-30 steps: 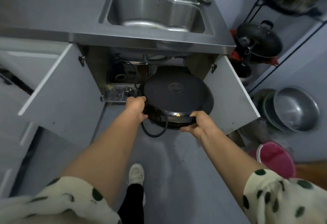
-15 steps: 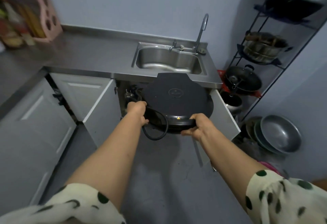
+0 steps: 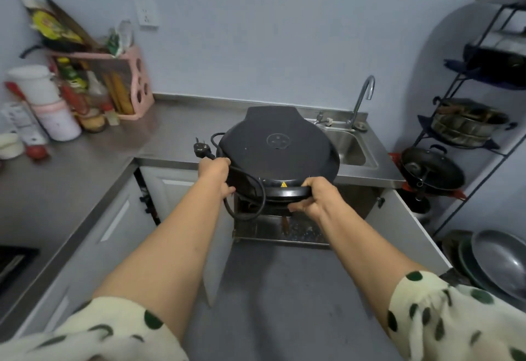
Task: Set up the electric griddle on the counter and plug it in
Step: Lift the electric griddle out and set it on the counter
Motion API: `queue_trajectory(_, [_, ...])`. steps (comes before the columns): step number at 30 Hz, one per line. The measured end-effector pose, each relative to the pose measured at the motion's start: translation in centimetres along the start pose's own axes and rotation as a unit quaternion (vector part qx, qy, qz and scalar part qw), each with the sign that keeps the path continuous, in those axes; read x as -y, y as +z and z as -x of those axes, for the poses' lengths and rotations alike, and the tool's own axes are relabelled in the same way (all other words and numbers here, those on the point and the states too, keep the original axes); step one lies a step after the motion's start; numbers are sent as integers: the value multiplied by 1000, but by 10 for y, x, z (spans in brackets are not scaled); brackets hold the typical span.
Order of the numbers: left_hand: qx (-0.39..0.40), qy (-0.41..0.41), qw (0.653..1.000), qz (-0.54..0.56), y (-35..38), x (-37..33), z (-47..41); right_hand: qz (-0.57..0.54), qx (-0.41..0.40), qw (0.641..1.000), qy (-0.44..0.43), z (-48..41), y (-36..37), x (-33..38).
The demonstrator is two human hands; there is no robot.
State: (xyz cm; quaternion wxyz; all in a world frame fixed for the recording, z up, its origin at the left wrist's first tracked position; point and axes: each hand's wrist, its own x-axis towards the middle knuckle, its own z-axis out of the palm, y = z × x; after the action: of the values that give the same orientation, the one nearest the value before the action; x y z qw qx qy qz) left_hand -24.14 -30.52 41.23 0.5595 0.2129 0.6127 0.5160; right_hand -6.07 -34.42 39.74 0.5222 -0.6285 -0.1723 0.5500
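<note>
Head view: electric griddle (image 3: 277, 150), lid closed, is held level by both hands above the counter's (image 3: 173, 135) front edge, beside the sink (image 3: 345, 147). Left hand (image 3: 215, 171) is closed on the griddle's left rim with the cord (image 3: 250, 201) gathered under it, probably so the slack does not drag; a loop hangs below, and the plug (image 3: 200, 148) sticks up behind. Right hand (image 3: 314, 194) is clamped on the front handle. Wall socket (image 3: 148, 16) is seen above the counter's back edge. Griddle underside and feet are hidden; contact with the counter cannot be told. Open cabinet (image 3: 281, 229) interior is dim.
</note>
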Motion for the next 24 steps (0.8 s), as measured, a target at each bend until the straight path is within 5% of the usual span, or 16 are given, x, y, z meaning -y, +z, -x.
queue_trajectory(24, [-83, 7, 996, -13, -57, -138, -289, -12, 44, 998, 36, -188, 283, 23])
